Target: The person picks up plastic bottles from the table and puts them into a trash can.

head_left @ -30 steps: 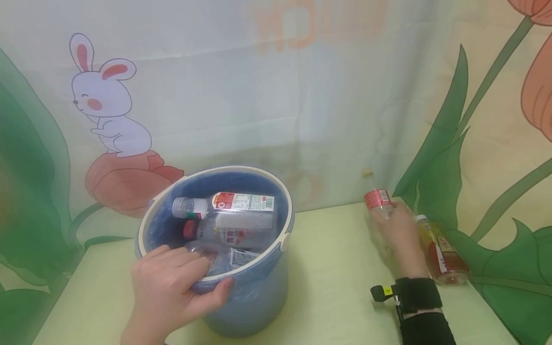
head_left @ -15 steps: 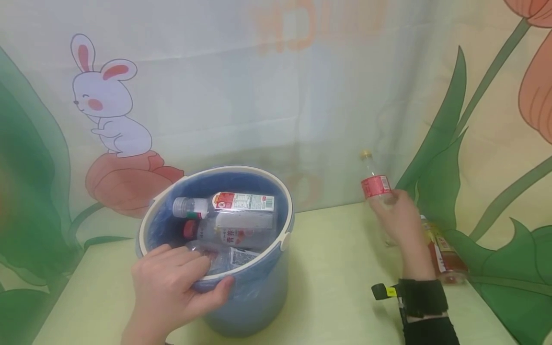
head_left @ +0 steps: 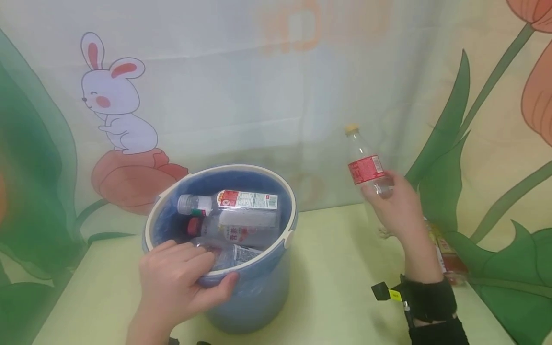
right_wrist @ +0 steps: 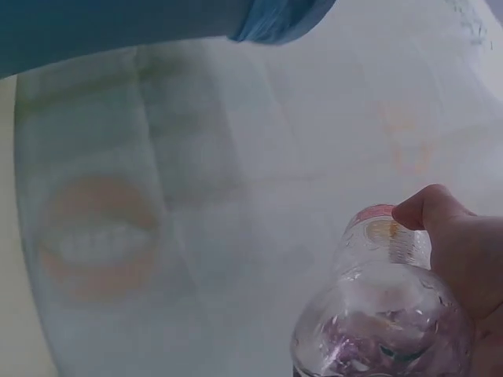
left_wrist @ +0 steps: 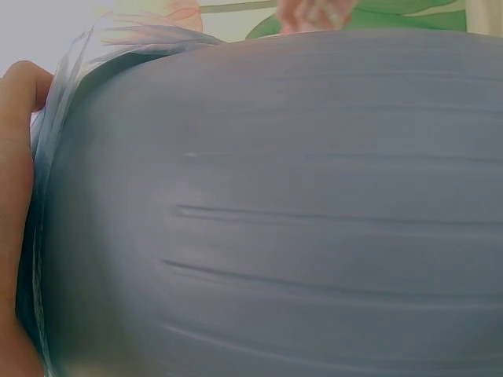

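Note:
My left hand (head_left: 181,278) grips the near rim of a blue bucket (head_left: 250,302), fingers over the inside and thumb outside. In the left wrist view the bucket's ribbed side (left_wrist: 275,188) fills most of the picture. Several empty plastic bottles lie in the bucket, among them one with a red and white label (head_left: 247,199) and one with a red cap (head_left: 194,226). To the right, my right hand (head_left: 398,206) holds a clear bottle (head_left: 364,167) with a red label and yellow cap, raised off the table and tilted cap-up. The right wrist view shows that bottle's base (right_wrist: 385,330) close up.
Behind my right forearm, a bottle with a yellow and red label (head_left: 448,254) lies near the table's right edge, partly hidden. The pale green table (head_left: 332,278) meets a printed cloth backdrop (head_left: 241,96) behind the bucket.
My right hand has lifted the yellow-capped bottle off the table and brought it up and slightly left. The left hand keeps its grip on the bucket rim. The head view has shifted slightly.

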The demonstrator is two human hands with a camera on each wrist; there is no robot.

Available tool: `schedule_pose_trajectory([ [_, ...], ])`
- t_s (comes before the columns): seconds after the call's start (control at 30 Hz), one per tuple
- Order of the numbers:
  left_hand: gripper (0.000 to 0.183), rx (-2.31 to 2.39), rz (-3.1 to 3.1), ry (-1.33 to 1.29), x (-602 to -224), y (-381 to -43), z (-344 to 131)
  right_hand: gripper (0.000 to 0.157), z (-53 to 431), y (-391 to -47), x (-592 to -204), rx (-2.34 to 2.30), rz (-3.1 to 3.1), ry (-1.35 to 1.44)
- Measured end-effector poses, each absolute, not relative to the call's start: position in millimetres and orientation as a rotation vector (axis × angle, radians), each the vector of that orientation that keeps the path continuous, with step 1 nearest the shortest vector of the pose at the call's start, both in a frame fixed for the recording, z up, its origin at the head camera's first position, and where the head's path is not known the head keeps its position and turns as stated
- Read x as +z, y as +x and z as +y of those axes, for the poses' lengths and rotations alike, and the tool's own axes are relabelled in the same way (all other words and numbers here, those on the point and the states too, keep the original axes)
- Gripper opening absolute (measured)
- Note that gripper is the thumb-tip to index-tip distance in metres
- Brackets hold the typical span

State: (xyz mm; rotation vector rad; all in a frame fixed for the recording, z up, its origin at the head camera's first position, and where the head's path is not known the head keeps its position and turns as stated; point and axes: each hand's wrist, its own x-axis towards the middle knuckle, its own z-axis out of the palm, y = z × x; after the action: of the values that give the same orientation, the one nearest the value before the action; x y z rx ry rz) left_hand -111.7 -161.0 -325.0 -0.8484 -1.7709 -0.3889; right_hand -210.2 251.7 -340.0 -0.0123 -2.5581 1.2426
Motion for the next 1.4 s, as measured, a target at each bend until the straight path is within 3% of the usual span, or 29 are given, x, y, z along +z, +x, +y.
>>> schedule_pose_trajectory([
  [0.37, 0.058, -0.390, -1.777, -0.848, -325.2, -111.6, -161.7, 0.084, 201.1, -207.0, -256.1, 1.096, -2.569, 0.273],
  [0.67, 0.058, -0.392, -1.773, -0.852, -325.1, -110.9, -161.2, 0.076, 151.9, -200.3, -214.8, 1.000, -2.569, 0.515],
  [1.07, 0.060, -0.374, -1.806, -0.840, -327.6, -112.0, -161.3, 0.072, 85.3, -197.2, -202.7, 0.800, -2.543, 0.915],
  [1.4, 0.062, -0.395, -1.811, -0.837, -327.5, -113.7, -153.5, 0.073, 47.4, -202.5, -233.6, 0.822, -2.614, 1.099],
])
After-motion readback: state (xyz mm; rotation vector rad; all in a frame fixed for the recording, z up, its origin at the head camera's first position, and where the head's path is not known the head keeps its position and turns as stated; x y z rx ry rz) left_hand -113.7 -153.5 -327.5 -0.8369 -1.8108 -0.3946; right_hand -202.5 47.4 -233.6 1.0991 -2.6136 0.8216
